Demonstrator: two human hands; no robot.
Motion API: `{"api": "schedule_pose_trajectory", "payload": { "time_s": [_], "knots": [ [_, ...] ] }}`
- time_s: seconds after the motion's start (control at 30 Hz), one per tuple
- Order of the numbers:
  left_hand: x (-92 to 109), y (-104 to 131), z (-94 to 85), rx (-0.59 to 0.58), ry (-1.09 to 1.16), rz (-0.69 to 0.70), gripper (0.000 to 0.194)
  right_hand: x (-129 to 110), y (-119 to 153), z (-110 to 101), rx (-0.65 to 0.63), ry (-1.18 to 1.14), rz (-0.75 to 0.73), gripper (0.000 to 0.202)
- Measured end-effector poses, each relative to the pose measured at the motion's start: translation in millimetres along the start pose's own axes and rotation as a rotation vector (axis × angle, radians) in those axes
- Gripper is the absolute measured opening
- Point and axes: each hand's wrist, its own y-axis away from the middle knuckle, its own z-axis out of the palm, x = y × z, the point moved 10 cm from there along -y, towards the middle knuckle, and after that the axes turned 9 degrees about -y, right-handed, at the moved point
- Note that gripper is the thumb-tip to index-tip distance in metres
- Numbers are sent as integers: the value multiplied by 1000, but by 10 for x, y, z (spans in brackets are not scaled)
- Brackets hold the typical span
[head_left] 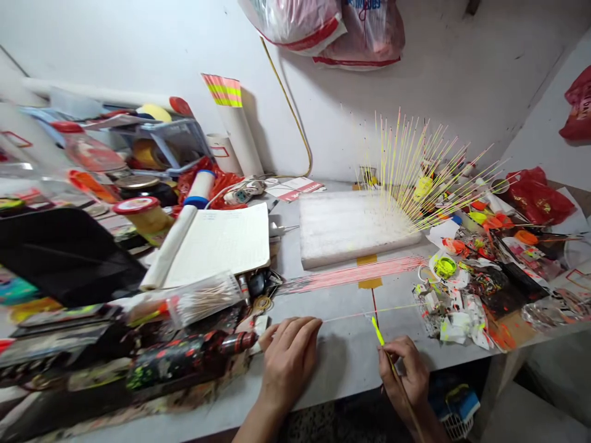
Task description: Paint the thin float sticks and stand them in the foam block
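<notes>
My right hand (406,372) is closed around a paintbrush (392,368) with a bright yellow tip, held just above the table. My left hand (293,351) is pinched at the end of a thin stick (351,315), pink towards the left and yellow towards the right, which stretches across to the right. The brush tip is close to this stick; whether they touch I cannot tell. Behind it lies a row of thin pink sticks (341,274) with dark left ends. Many yellow sticks with pinkish tips (397,166) stand fanned out in a white foam block (341,224).
Paint pots, including an open yellow one (444,266), and stained scraps crowd the right side. At left are an open notebook (226,240), a bag of cotton swabs (207,299) and a paint-spattered bottle (180,360). The table's front edge runs beneath my hands.
</notes>
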Motion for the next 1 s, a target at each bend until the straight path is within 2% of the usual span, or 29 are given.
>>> {"api": "schedule_pose_trajectory", "payload": {
  "time_s": [0.47,0.8,1.0],
  "knots": [
    [18,28,0,1,15,-8,14,-18,-46,144,-46,67,-50,9],
    [14,21,-12,10,26,-19,14,87,24,76,14,58,-6,10],
    [23,15,-14,6,17,-11,14,71,44,40,38,40,-8,11]
  ]
}}
